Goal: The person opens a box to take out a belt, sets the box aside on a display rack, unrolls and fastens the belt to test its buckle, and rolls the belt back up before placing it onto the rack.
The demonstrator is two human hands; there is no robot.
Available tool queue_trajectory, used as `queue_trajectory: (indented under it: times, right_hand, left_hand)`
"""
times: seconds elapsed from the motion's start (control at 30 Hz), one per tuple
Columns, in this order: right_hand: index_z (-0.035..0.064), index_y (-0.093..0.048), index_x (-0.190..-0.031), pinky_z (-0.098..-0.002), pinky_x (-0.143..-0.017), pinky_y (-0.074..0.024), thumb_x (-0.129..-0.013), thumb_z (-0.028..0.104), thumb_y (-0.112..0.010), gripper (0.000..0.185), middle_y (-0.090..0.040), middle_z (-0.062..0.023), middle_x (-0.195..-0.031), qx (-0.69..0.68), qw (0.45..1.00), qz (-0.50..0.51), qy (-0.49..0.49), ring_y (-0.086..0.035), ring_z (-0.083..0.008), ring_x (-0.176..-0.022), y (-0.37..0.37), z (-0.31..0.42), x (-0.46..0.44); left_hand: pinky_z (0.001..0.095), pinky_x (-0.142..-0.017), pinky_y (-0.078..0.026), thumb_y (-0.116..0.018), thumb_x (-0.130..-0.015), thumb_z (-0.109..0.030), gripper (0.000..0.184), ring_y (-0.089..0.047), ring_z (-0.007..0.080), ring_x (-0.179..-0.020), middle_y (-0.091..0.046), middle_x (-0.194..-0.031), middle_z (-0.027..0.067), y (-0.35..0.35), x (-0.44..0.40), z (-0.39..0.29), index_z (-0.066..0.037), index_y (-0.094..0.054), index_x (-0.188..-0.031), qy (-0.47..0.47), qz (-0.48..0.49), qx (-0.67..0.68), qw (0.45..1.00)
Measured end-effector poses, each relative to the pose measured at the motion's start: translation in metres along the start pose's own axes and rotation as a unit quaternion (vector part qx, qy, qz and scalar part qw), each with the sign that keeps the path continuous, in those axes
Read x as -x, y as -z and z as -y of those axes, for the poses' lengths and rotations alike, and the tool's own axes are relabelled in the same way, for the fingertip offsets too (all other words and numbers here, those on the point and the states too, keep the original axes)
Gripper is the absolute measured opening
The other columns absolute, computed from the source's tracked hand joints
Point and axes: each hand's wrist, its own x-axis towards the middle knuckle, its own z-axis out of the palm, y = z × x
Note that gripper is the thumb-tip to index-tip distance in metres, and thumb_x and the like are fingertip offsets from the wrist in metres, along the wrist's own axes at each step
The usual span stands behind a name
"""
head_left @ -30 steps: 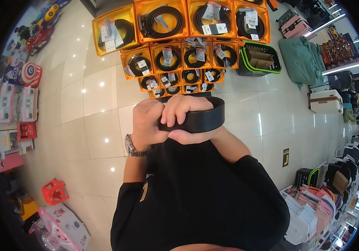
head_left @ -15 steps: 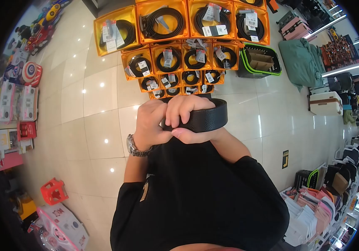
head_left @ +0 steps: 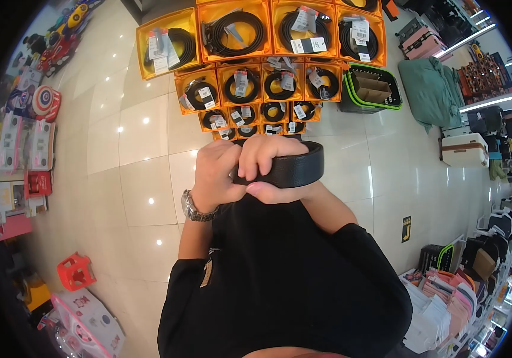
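A black, grain-textured leather belt (head_left: 299, 170) is rolled into a coil in front of my chest. My right hand (head_left: 271, 156) wraps around the coil, its fingers curled over the top and its thumb pressed along the lower edge. Pressed against those fingers from the left, my left hand (head_left: 213, 170) is closed at the coil's left end. Its fingertips are mostly hidden behind the belt and the other hand. A metal wristwatch (head_left: 193, 207) sits on my left wrist.
Ahead stands a tiered display of orange boxes (head_left: 232, 56) holding coiled, tagged belts. Right of it is a black basket with a green rim (head_left: 381, 107), then a green cover (head_left: 426, 89). A red stool (head_left: 77, 271) stands at lower left. Clothes (head_left: 447, 304) hang at lower right.
The coil is turned very slightly in my hands, which stay closed in the same place. The view has shifted a little.
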Motion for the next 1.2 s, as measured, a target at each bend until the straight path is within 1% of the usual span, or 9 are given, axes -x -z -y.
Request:
queue_trajectory:
  times: [0.2, 0.33, 0.5, 0.6, 0.67, 0.7, 0.93, 1.0, 1.2]
  right_hand:
    - [0.0078, -0.046, -0.078, -0.0308, -0.072, -0.0504, -0.069, -0.002, -0.072, 0.030, -0.059, -0.0059, -0.080, -0.016, 0.998, 0.011, 0.068, -0.061, -0.0203, -0.081, 0.010, 0.008, -0.003]
    - [0.0077, -0.046, -0.079, -0.0301, -0.071, -0.0492, -0.069, -0.002, -0.072, 0.029, -0.058, -0.0060, -0.079, -0.058, 0.997, -0.015, 0.052, -0.060, -0.0189, -0.078, 0.001, 0.004, -0.004]
    - [0.0073, -0.047, -0.078, -0.0275, -0.071, -0.0476, -0.069, 0.002, -0.075, 0.029, -0.058, -0.0049, -0.078, 0.044, 0.998, 0.024, -0.028, -0.060, -0.0164, -0.077, -0.004, 0.005, -0.007]
    - [0.0082, -0.048, -0.078, -0.0299, -0.075, -0.0487, -0.070, 0.000, -0.073, 0.028, -0.059, -0.0050, -0.081, -0.023, 0.999, 0.027, 0.019, -0.061, -0.0190, -0.082, 0.000, 0.007, -0.010]
    - [0.0089, -0.047, -0.077, -0.0312, -0.075, -0.0488, -0.070, -0.002, -0.072, 0.028, -0.059, -0.0057, -0.081, -0.037, 0.999, 0.015, 0.034, -0.061, -0.0200, -0.083, 0.005, 0.015, -0.010]
    - [0.0115, -0.046, -0.077, -0.0385, -0.076, -0.0477, -0.066, -0.004, -0.068, 0.029, -0.059, -0.0079, -0.077, -0.046, 0.999, -0.006, 0.023, -0.061, -0.0262, -0.082, 0.006, 0.018, -0.009]
    - [0.0124, -0.042, -0.076, -0.0370, -0.075, -0.0466, -0.067, -0.006, -0.066, 0.031, -0.057, -0.0067, -0.074, -0.079, 0.996, -0.018, 0.035, -0.058, -0.0225, -0.075, 0.000, 0.008, -0.007]
    - [0.0101, -0.043, -0.074, -0.0302, -0.073, -0.0484, -0.070, -0.003, -0.068, 0.029, -0.056, -0.0032, -0.075, -0.057, 0.998, 0.000, 0.015, -0.060, -0.0177, -0.078, -0.001, 0.009, -0.006]
    - [0.0094, -0.046, -0.077, -0.0337, -0.077, -0.0496, -0.069, -0.003, -0.071, 0.029, -0.058, -0.0036, -0.076, -0.029, 0.999, 0.005, 0.040, -0.061, -0.0197, -0.080, 0.005, 0.019, -0.006]
  left_hand:
    - [0.0350, -0.049, -0.037, -0.070, -0.056, -0.014, 0.024, -0.050, 0.0280, -0.052, -0.049, -0.058, 0.0080, 0.005, 0.006, 0.005, -0.005, -0.051, -0.067, 0.007, -0.049, -0.030, 0.998]
    - [0.0356, -0.049, -0.037, -0.071, -0.056, -0.015, 0.025, -0.050, 0.0282, -0.053, -0.049, -0.059, 0.0083, 0.000, 0.005, -0.003, -0.005, -0.051, -0.068, 0.026, -0.051, -0.023, 0.998]
    - [0.0365, -0.048, -0.036, -0.069, -0.056, -0.017, 0.025, -0.047, 0.0288, -0.051, -0.045, -0.057, 0.0090, -0.003, 0.007, -0.002, -0.006, -0.049, -0.068, 0.010, -0.043, 0.009, 0.999]
    - [0.0362, -0.049, -0.036, -0.067, -0.056, -0.015, 0.023, -0.048, 0.0293, -0.051, -0.047, -0.057, 0.0098, 0.007, 0.009, -0.002, -0.005, -0.050, -0.068, 0.037, -0.043, -0.034, 0.998]
    - [0.0360, -0.049, -0.037, -0.066, -0.055, -0.013, 0.022, -0.048, 0.0299, -0.052, -0.047, -0.058, 0.0102, 0.009, 0.010, 0.003, -0.005, -0.051, -0.069, 0.044, -0.093, -0.039, 0.994]
    - [0.0359, -0.049, -0.037, -0.066, -0.054, -0.011, 0.022, -0.049, 0.0303, -0.052, -0.048, -0.058, 0.0104, 0.010, 0.012, 0.004, -0.004, -0.052, -0.070, 0.059, -0.094, -0.045, 0.993]
    - [0.0354, -0.048, -0.036, -0.064, -0.051, -0.010, 0.022, -0.046, 0.0292, -0.050, -0.046, -0.056, 0.0091, 0.001, 0.004, -0.006, -0.004, -0.050, -0.068, 0.038, -0.069, -0.011, 0.997]
    - [0.0352, -0.047, -0.036, -0.064, -0.051, -0.010, 0.022, -0.046, 0.0288, -0.049, -0.045, -0.055, 0.0083, -0.004, 0.005, -0.002, -0.004, -0.050, -0.067, 0.001, -0.035, 0.007, 0.999]
    - [0.0356, -0.049, -0.038, -0.061, -0.053, -0.008, 0.018, -0.050, 0.0300, -0.053, -0.051, -0.060, 0.0101, 0.002, 0.006, -0.001, -0.003, -0.052, -0.068, 0.034, -0.054, -0.015, 0.998]
